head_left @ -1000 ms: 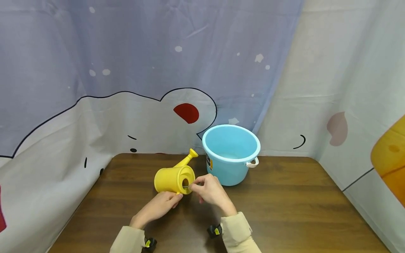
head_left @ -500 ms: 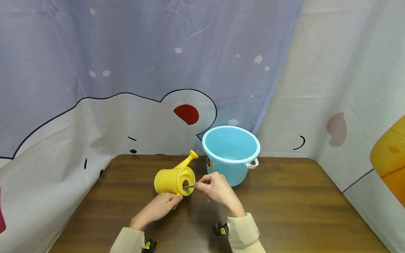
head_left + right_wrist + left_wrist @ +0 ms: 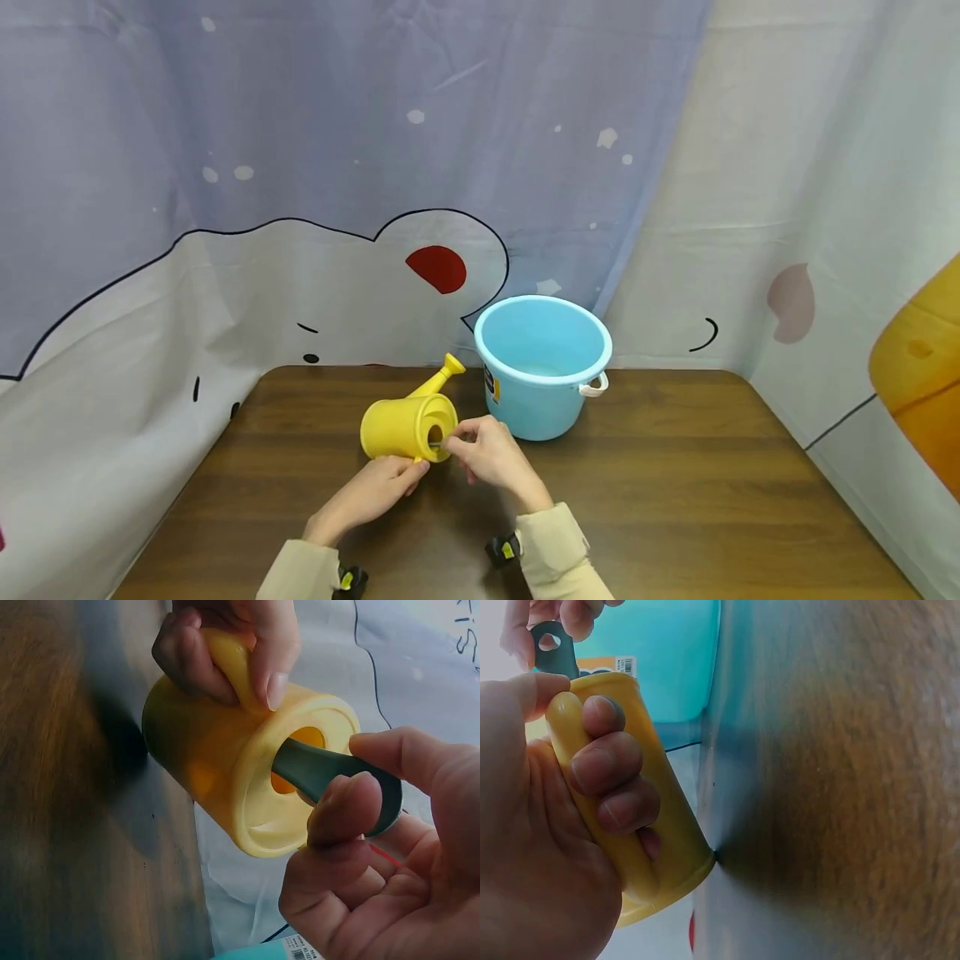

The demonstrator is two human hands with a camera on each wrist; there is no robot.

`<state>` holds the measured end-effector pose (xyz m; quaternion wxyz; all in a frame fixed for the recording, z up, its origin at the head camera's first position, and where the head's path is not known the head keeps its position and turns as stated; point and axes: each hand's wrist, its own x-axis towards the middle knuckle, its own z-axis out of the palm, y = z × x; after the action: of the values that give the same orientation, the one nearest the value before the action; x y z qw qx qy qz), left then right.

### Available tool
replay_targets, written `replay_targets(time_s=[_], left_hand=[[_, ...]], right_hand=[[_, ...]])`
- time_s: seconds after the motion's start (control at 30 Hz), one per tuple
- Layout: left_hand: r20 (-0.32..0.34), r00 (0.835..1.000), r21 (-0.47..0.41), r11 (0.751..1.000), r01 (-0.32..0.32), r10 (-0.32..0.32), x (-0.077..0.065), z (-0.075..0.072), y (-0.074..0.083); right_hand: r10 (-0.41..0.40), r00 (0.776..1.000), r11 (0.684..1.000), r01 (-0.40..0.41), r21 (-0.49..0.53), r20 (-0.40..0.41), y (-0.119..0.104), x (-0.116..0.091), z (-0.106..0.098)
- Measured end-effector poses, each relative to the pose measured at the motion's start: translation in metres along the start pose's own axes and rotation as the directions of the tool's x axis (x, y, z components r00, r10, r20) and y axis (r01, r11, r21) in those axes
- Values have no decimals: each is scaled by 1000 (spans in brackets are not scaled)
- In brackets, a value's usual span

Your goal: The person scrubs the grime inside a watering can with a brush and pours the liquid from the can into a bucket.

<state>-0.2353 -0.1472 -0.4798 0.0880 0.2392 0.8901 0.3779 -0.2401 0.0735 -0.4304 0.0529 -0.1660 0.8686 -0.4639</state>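
A yellow watering can (image 3: 393, 427) lies tipped on its side, its top opening facing right and its spout up toward the back. My left hand (image 3: 367, 493) grips the can's handle; in the left wrist view the fingers (image 3: 606, 763) curl round it. Between thumb and fingers, my right hand (image 3: 495, 460) pinches a dark green flat handle (image 3: 315, 766) with a hole near its end. This handle reaches into the can's round opening, and whatever is on its far end is hidden inside.
A light blue bucket (image 3: 536, 412) with a white side grip (image 3: 593, 385) stands just behind and right of the can, close to my right hand. The brown wooden table (image 3: 712, 492) extends to the right. A printed curtain (image 3: 360, 308) hangs behind its back edge.
My right hand drew the green handle a little out to the right half a second ago, then pushed it back into the can. The left hand keeps its grip on the can.
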Motion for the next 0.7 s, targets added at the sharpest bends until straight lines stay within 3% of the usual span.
replay_targets(time_s=[0.47,0.7], left_hand=[[6,1000,-2,1000,-2,2,0,-1,0],[9,1000,-8,1000,4,-4,-1,-1,1]], right_hand=[[-17,999,998,14,-67,-41,-14,-14,-28],[-9,998,998,6,-59,-59,-16,-13,-22]])
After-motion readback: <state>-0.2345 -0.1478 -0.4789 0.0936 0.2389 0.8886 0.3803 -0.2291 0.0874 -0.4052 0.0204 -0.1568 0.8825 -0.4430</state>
